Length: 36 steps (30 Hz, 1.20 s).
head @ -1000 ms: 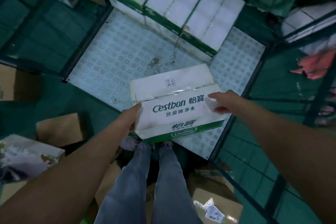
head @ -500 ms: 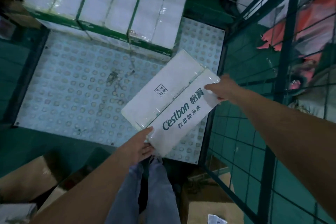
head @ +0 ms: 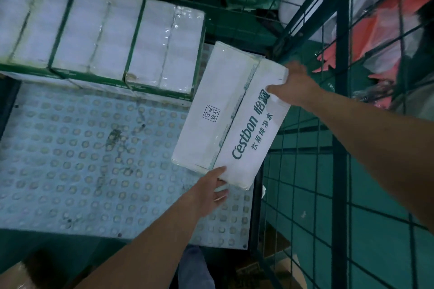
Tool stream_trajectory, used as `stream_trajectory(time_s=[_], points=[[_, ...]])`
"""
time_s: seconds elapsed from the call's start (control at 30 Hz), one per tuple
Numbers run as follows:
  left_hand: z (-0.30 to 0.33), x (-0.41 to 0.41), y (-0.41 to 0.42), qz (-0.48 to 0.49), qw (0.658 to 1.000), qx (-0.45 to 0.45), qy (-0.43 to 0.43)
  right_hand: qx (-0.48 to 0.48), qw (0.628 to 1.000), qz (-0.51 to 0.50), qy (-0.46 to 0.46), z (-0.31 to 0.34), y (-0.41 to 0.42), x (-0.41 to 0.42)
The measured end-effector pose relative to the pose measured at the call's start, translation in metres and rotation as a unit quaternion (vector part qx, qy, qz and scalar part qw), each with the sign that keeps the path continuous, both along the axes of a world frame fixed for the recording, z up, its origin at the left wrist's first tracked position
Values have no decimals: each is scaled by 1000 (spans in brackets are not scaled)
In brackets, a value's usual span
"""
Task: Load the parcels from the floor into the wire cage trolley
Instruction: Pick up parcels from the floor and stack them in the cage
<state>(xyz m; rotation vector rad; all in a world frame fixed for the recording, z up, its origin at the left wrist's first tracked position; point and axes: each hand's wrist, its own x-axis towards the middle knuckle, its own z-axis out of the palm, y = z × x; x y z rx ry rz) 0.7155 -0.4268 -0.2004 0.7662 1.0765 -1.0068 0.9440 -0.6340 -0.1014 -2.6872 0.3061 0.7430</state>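
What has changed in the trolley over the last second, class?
The Cestbon box, held by the left hand and right hand, went from the near edge to the right side, turning lengthwise beside the stacked boxes. Both hands kept their grip; the stack stayed put.

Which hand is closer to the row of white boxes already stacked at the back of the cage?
Neither clearly. The right hand grips the Cestbon box's far end, beside the row of boxes. The left hand holds its near end, in front of them.

carton [head: 218, 110]: matt cardboard, glossy tape | trolley floor [head: 70, 159]: studded, probably plastic
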Motion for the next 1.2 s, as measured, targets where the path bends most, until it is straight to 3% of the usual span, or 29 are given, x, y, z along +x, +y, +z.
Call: stream_trajectory(time_s=[0.2, 0.47, 0.57, 0.8, 0.93, 1.1, 1.2], points=[[-11, 65, -21, -59, 993, 24, -98, 73, 996, 25, -32, -8, -4, 61], [-54, 142, -16, -80, 976, 128, -159, 138, 975, -88, 152, -132, 10, -12], [-65, 164, -13, -74, 973, 135, -169, 156, 963, -146, 166, -165, 7, -38], [-97, 185, -2, -118, 963, 191, -152, 220, 899, -330, 184, -200, 15, -48], [-107, 183, 8, -118, 957, 214, -157, 260, 865, -404, 147, -206, 24, -45], [-108, 203, 19, -124, 948, 242, -167, 267, 901, -307, 149, -202, 29, -43], [-106, 221, 23, -162, 923, 266, -225, 263, 927, -231, 136, -199, 27, -21]])
